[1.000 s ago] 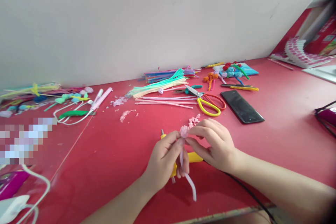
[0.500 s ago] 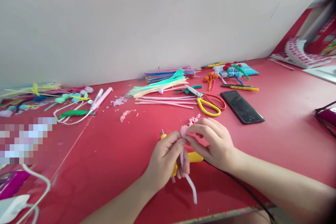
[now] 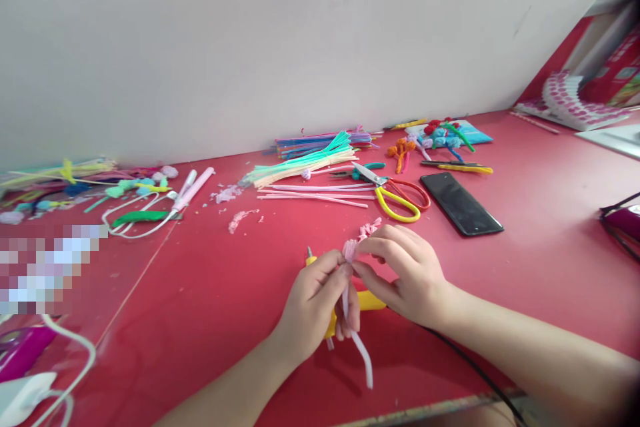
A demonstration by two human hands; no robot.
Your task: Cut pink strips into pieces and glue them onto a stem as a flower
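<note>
My left hand (image 3: 313, 307) is closed around the stem of a pale pink pipe cleaner (image 3: 361, 350), whose free end hangs down toward the table's near edge. At its top sits a small curled pink bud (image 3: 350, 250). My right hand (image 3: 405, 273) pinches that bud with thumb and fingertips. Both hands hover just above the red table (image 3: 210, 293). Beneath them lies a yellow glue gun (image 3: 369, 300) with a black cord (image 3: 465, 363) running to the lower right.
Yellow-handled scissors (image 3: 395, 203), a black phone (image 3: 460, 203) and loose pink pipe cleaners (image 3: 315, 192) lie behind my hands. Coloured pipe-cleaner bundles (image 3: 310, 157) and finished flowers (image 3: 440, 133) sit near the white partition (image 3: 300, 47). More craft pieces and a white cable (image 3: 130, 217) are at left.
Almost nothing differs: my right fingers have shifted slightly on the bud, and the dangling stem end has swung a little. Both hands stay in place.
</note>
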